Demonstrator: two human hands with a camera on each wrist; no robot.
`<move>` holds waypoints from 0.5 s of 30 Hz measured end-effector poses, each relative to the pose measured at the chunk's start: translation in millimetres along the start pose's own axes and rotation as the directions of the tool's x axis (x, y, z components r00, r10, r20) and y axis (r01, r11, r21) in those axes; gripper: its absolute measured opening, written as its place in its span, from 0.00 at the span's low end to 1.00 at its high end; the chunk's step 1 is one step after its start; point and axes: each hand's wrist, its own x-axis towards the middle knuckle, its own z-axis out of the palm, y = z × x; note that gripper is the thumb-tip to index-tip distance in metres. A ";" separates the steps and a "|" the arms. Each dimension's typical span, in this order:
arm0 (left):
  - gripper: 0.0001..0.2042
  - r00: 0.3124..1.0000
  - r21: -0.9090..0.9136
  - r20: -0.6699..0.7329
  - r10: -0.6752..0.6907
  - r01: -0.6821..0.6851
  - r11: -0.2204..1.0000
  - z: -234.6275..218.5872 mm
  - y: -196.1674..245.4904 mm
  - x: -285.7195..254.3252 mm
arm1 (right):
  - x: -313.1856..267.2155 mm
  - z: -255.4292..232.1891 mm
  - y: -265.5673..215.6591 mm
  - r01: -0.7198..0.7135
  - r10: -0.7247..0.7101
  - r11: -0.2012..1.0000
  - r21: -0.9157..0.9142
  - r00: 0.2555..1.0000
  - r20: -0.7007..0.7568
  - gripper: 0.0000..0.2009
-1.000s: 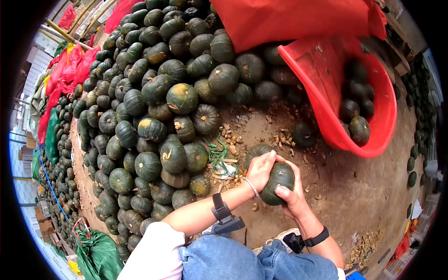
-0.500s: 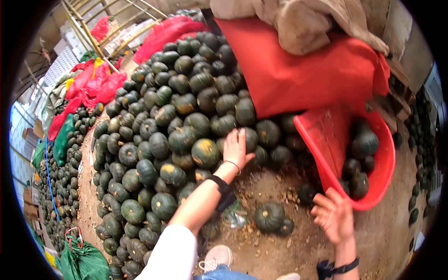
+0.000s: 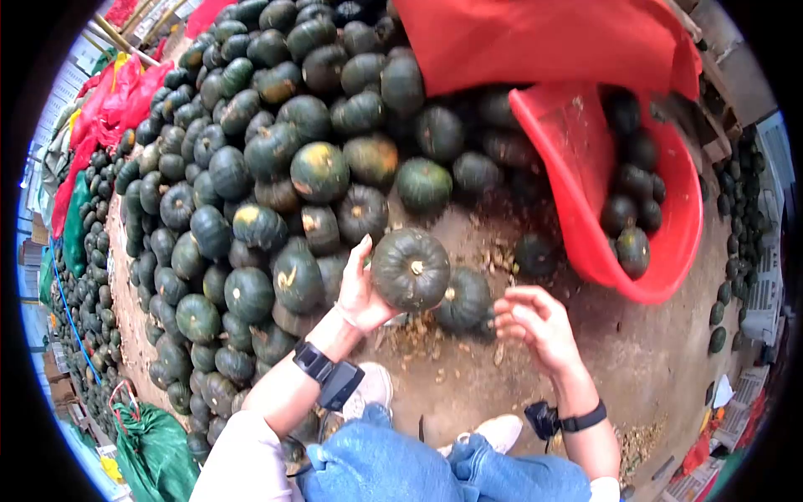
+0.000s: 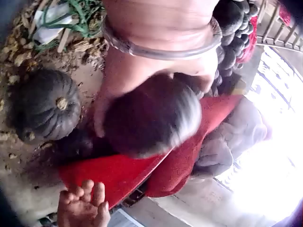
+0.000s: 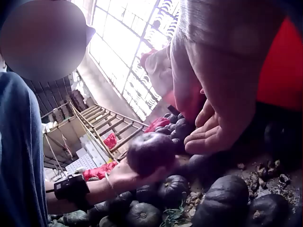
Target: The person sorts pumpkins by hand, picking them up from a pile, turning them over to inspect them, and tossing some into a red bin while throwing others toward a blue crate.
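A dark green pumpkin (image 3: 410,269) rests in the left hand (image 3: 365,291), its stem side facing up, thumb along its left side and fingers beneath. The left wrist view has this pumpkin (image 4: 152,116) blurred under the palm. To its right the right hand (image 3: 539,329) holds nothing, its fingers loosely bent and apart from the pumpkin. On the floor between the hands lies another pumpkin (image 3: 464,299). In the right wrist view the right hand (image 5: 213,94) is close to the camera, with the held pumpkin (image 5: 151,153) beyond it.
A large pile of pumpkins (image 3: 251,293) spreads over the left. The red tub (image 3: 577,243), at the right, contains several pumpkins. Red cloth (image 3: 544,42) hangs behind it. Debris (image 3: 418,347) lies on the floor near the shoes (image 3: 493,433). A green sack (image 3: 155,452) stands lower left.
From reaching onto the pile, the left hand has come back nearer the body with a pumpkin. The right hand has moved left, away from the tub, which holds one more pumpkin than a second ago.
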 end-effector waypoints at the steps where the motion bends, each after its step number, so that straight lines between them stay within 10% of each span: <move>1: 0.35 0.999 0.000 -0.027 -0.038 0.039 0.999 -9.2 -9.3 -4.0 | 1.1 5.9 0.0 0.013 -0.012 0.998 -0.057 1.000 0.006 0.18; 5: 0.30 0.995 0.011 -0.100 -0.019 0.020 1.000 -8.3 -30.0 -5.7 | 6.9 36.8 11.6 0.281 -0.248 0.806 -0.520 0.959 0.134 0.36; 8: 0.25 0.970 0.250 -0.236 0.049 0.012 0.968 -4.8 -46.3 1.1 | 9.9 59.5 18.4 0.536 -0.494 0.316 -0.782 0.797 0.347 0.46; 11: 0.19 0.945 0.779 -0.144 0.293 -0.075 0.623 -2.6 -61.6 6.9 | 16.1 59.1 33.0 0.532 -0.482 0.437 -0.726 0.819 0.310 0.49; 13: 0.19 0.949 0.920 -0.208 0.235 0.108 0.377 7.0 -56.3 -10.0 | 21.5 32.3 34.7 0.396 -0.294 0.836 -0.381 0.908 0.299 0.49; 14: 0.16 0.968 0.750 -0.244 0.066 0.145 0.645 0.9 -61.2 -16.9 | 14.9 28.7 34.3 0.109 -0.140 0.988 0.109 0.929 0.342 0.47; 15: 0.15 0.969 0.809 -0.235 0.082 0.148 0.569 -2.1 -59.1 -20.5 | 7.3 25.0 34.2 -0.235 -0.037 0.805 0.545 0.896 0.443 0.46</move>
